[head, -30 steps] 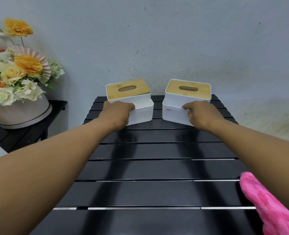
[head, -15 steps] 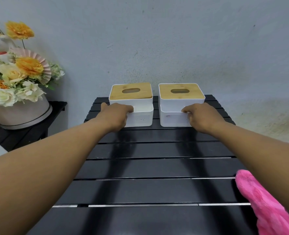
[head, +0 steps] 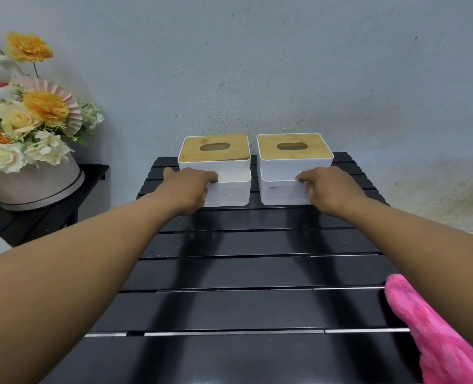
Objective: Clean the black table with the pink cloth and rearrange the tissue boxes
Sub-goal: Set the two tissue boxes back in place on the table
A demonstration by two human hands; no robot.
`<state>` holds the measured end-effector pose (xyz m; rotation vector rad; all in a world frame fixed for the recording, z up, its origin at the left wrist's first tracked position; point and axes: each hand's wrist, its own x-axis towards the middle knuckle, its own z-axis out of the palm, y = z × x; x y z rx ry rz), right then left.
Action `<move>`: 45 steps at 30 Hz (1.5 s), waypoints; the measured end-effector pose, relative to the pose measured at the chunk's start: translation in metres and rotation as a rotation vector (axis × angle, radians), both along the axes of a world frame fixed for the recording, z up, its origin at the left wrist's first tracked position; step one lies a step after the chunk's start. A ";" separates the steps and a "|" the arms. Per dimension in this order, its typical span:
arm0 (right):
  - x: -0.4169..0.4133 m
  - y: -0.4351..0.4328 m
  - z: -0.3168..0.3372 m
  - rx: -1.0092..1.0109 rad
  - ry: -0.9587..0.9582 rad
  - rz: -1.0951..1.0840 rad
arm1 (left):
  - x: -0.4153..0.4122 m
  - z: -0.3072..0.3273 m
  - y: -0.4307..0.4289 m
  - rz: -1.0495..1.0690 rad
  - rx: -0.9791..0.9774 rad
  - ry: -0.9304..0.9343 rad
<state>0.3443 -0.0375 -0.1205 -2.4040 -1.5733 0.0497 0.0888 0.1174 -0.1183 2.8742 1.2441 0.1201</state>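
The left hand hooks its fingers over the front lip of the left tissue box, gripping it. The box stands just beyond them at the far end of the worktop. Just beside it, the right tissue box is gripped the same way by the right hand. The pink cloth lies well behind those fingers, under the right forearm.

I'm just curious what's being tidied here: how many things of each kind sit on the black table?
Tissue boxes: 2 (left tissue box, right tissue box)
Pink cloth: 1
Total: 3 on the black table
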 end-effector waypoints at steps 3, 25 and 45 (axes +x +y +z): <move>0.000 -0.001 0.000 0.000 0.001 0.003 | 0.000 0.001 -0.002 0.003 0.013 -0.002; 0.000 -0.004 0.000 -0.001 0.007 0.001 | -0.003 0.003 -0.005 0.021 -0.005 -0.004; 0.000 -0.005 -0.002 0.006 0.007 -0.001 | -0.005 0.005 -0.010 0.020 -0.009 0.009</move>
